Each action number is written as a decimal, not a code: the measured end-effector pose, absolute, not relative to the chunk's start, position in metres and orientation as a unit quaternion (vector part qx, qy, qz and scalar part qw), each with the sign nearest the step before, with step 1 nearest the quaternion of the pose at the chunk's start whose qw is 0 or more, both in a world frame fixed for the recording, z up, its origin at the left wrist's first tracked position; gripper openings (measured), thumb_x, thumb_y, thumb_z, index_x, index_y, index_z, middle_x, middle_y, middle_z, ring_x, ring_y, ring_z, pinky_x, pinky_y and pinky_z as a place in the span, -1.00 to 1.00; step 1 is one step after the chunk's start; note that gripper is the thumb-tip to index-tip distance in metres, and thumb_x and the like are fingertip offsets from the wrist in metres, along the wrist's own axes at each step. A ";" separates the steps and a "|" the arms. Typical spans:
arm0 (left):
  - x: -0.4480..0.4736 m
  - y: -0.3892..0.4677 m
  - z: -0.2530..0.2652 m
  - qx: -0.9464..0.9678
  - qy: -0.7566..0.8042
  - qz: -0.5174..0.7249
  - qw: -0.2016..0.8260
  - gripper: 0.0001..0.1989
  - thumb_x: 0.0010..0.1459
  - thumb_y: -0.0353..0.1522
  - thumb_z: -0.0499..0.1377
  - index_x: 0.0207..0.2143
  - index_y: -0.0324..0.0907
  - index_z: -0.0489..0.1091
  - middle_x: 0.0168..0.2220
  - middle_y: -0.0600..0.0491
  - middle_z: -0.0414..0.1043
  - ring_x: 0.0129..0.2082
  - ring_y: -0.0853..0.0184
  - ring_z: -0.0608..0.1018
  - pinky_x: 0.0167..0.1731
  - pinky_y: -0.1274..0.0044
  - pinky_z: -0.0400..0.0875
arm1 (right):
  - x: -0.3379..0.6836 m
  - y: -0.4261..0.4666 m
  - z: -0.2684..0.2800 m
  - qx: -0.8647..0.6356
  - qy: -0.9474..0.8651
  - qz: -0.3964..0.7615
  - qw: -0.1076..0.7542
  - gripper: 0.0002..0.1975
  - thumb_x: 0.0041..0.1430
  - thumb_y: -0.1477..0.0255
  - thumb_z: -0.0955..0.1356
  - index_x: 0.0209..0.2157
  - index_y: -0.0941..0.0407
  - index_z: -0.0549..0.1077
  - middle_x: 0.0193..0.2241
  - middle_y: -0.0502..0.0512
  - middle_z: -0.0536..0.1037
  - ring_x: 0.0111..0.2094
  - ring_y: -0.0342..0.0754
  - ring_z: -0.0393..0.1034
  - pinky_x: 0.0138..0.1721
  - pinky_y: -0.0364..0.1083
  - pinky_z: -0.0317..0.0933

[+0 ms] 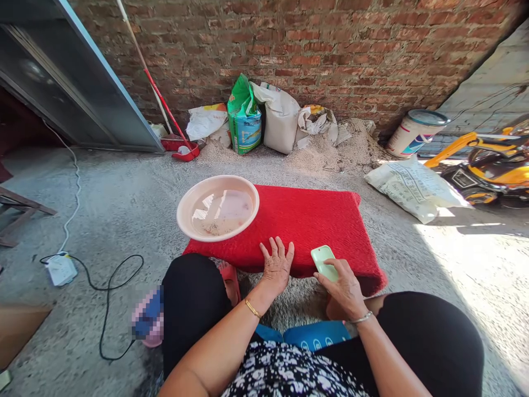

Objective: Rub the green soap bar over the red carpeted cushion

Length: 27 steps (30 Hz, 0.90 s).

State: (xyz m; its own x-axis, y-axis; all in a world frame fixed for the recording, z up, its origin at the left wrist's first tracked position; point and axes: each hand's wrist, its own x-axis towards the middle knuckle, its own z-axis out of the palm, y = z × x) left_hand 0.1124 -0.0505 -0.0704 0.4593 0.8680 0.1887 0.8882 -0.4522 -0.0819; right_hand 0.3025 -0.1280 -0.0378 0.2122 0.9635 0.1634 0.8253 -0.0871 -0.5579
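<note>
A red pile cloth (306,220) covers a low bench in front of my knees. My left hand (278,266) lies on its near edge, fingers spread, holding nothing. In my right hand (345,286) is a pale green oblong plastic piece (324,259) with rounded corners and a small hole at its far end. Thumb and fingers grip its near part; its underside, against or just over the cloth, is hidden. To the left of both hands, a pale pink basin (188,220) of water stands on the cloth, with dark bits at the bottom.
Several sacks (281,118) and loose grain lie along the brick wall (330,55). A red dustpan (188,153) is beside them. At left, a power strip (61,270) and dark cable (108,309) lie on the floor. A bucket (417,132) and yellow machine (487,165) stand right.
</note>
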 end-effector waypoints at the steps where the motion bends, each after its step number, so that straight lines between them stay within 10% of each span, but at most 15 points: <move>1: 0.112 -0.051 -0.070 -0.850 -0.516 -0.061 0.084 -0.48 0.24 -0.51 -0.07 0.24 -0.11 0.13 0.26 -0.29 0.10 0.26 -0.07 0.16 0.11 -0.19 -0.10 | 0.303 -0.128 -0.039 -0.725 -0.618 0.120 0.280 -0.65 0.08 0.10 0.35 -0.16 -0.02 0.36 -0.24 0.04 0.40 -0.23 -0.03 0.38 -0.24 -0.06 0.28; 27: 0.113 -0.051 -0.069 -0.849 -0.517 -0.061 0.087 -0.48 0.24 -0.51 -0.08 0.24 -0.12 0.12 0.25 -0.29 0.11 0.26 -0.07 0.17 0.11 -0.19 -0.09 | 0.302 -0.129 -0.043 -0.719 -0.629 0.113 0.273 -0.62 0.11 0.08 0.33 -0.13 0.01 0.34 -0.25 0.06 0.38 -0.21 0.00 0.37 -0.26 -0.05 0.29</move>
State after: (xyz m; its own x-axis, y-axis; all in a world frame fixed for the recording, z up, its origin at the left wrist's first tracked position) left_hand 0.1132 -0.0514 -0.0694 0.4579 0.8679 0.1926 0.8889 -0.4501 -0.0848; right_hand 0.3021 -0.1293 -0.0433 0.1830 0.9661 0.1824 0.8430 -0.0587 -0.5347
